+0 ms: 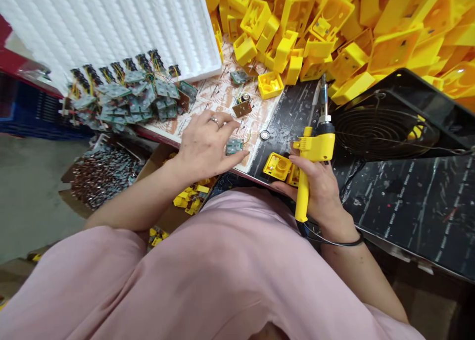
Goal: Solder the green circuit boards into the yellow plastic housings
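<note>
My left hand (208, 144) is over the bench edge, its thumb and fingers apart. A small green circuit board (234, 146) with thin wires shows between them; whether they touch it I cannot tell. Just right of it is a small round speaker (264, 135). My right hand (321, 184) grips a yellow soldering gun (315, 148), its metal tip pointing away from me. Beside that hand's thumb and fingers lies an open yellow plastic case (277, 166). A second yellow case (293, 175) is partly hidden by the hand.
Yellow cases (285, 48) are heaped at the back. Wired circuit boards (126, 100) are piled at left, before a white foam sheet (111, 23). A brown board (242, 108) lies mid-bench. A black fan (386, 122) stands at right. Below left is a box of small parts (107, 174).
</note>
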`<state>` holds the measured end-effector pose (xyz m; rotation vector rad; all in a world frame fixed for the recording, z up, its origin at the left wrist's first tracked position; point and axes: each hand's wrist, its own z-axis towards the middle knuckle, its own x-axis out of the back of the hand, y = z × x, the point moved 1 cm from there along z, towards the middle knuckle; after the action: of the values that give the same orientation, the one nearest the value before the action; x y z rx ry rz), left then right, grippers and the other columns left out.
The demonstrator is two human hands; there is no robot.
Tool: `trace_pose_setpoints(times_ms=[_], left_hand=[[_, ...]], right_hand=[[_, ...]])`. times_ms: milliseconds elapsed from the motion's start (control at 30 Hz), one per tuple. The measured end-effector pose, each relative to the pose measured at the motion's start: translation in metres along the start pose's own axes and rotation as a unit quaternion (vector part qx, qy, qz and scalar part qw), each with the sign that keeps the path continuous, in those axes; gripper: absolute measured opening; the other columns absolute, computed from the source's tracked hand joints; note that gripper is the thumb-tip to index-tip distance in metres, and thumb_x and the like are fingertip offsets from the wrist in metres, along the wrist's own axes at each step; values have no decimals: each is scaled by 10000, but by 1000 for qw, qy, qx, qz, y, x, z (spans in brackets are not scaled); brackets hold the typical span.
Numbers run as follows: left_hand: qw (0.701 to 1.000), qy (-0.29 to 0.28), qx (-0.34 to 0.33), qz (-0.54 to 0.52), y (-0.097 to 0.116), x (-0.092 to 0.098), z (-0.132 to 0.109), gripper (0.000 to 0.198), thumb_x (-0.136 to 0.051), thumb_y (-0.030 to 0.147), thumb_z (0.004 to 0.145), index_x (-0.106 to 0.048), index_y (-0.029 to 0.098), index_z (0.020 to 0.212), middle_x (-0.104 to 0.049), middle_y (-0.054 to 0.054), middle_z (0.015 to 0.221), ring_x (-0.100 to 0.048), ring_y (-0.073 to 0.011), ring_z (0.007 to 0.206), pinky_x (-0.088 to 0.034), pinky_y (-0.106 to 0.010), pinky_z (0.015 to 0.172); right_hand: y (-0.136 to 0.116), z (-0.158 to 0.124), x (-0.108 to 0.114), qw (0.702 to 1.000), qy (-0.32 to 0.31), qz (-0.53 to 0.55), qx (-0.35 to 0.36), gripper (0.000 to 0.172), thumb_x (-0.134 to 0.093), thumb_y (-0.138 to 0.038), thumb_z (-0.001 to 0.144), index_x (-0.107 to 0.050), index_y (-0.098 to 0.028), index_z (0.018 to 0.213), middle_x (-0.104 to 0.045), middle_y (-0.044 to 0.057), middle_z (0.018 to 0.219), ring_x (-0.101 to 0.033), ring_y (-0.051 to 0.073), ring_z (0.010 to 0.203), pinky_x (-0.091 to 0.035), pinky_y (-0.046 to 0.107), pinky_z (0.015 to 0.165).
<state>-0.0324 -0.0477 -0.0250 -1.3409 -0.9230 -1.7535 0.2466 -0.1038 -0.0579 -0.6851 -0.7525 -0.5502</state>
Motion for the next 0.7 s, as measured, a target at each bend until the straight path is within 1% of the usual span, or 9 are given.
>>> trace_pose_setpoints(times_ms=[133, 233, 300, 367, 433, 500, 567, 633, 700], left_hand=[[997, -11, 81, -14, 9, -18, 18, 528, -641, 650, 946, -775, 154, 1067, -771, -170, 1128, -665, -411, 1189, -498, -527, 1025], [991, -11, 105, -78, 10, -28, 22, 361, -655, 516, 926, -762, 172, 956, -776, -136, 1021, -700, -369, 1106, -512, -487, 973], [981, -4, 105, -163, 7, -31, 21, 249, -621, 397, 910, -755, 188, 930, -768, -82, 924, -719, -287, 959, -522, -418, 896], [961, 16, 92, -259, 4, -31, 17, 215, -593, 350, 912, -747, 200, 909, -766, -44, 876, -707, -222, 851, -525, -366, 846], [944, 48, 74, -318, 2, -30, 13, 220, -599, 371, 941, -744, 211, 896, -794, -39, 933, -714, -208, 899, -534, -360, 899], [943, 69, 56, -320, 3, -31, 9, 211, -623, 377, 961, -758, 226, 899, -813, -37, 986, -715, -217, 984, -524, -388, 989], [956, 75, 39, -280, 6, -31, 5, 176, -649, 345, 957, -782, 244, 902, -807, -24, 940, -701, -230, 998, -491, -438, 1042], [967, 79, 12, -243, 12, -30, 4, 173, -655, 328, 959, -802, 262, 894, -776, -11, 833, -686, -240, 957, -460, -482, 1039], [970, 71, -14, -233, 17, -26, 4, 210, -639, 329, 979, -810, 272, 872, -762, -11, 788, -675, -251, 952, -434, -513, 1043]], right_hand=[[0, -4, 4, 1000, -7, 4, -1, 694, -807, -486, 953, -476, -266, 1522, -777, 82, 1152, -774, 275, 1047, -598, 472, 1018], [-1, -6, 4, 1000, -9, 14, -2, 717, -825, -461, 942, -472, -263, 1533, -775, 72, 1130, -772, 270, 1024, -595, 458, 1020], [-3, -4, 1, 1000, -7, 14, -5, 680, -816, -409, 959, -477, -275, 1533, -777, 57, 1110, -773, 258, 993, -607, 437, 997], [-5, 2, -4, 1000, -4, 4, -4, 619, -792, -355, 982, -494, -282, 1520, -783, 52, 1105, -775, 246, 987, -617, 410, 971], [-8, 10, -9, 1000, 2, -4, 4, 563, -773, -359, 997, -528, -272, 1497, -792, 55, 1093, -780, 242, 993, -613, 413, 998], [-11, 17, -9, 1000, 24, -10, 13, 508, -791, -375, 984, -591, -265, 1438, -800, 39, 1026, -786, 232, 937, -612, 413, 1010], [-14, 20, 1, 997, 73, -8, 11, 428, -835, -353, 948, -664, -281, 1334, -785, -9, 901, -765, 195, 788, -629, 352, 900], [-16, 15, 20, 994, 110, 12, -2, 324, -823, -354, 956, -711, -298, 1255, -737, -51, 769, -707, 155, 635, -605, 285, 718], [-20, 3, 46, 995, 82, 43, -33, 290, -712, -433, 1034, -719, -303, 1292, -701, -54, 707, -685, 150, 583, -581, 277, 635]])
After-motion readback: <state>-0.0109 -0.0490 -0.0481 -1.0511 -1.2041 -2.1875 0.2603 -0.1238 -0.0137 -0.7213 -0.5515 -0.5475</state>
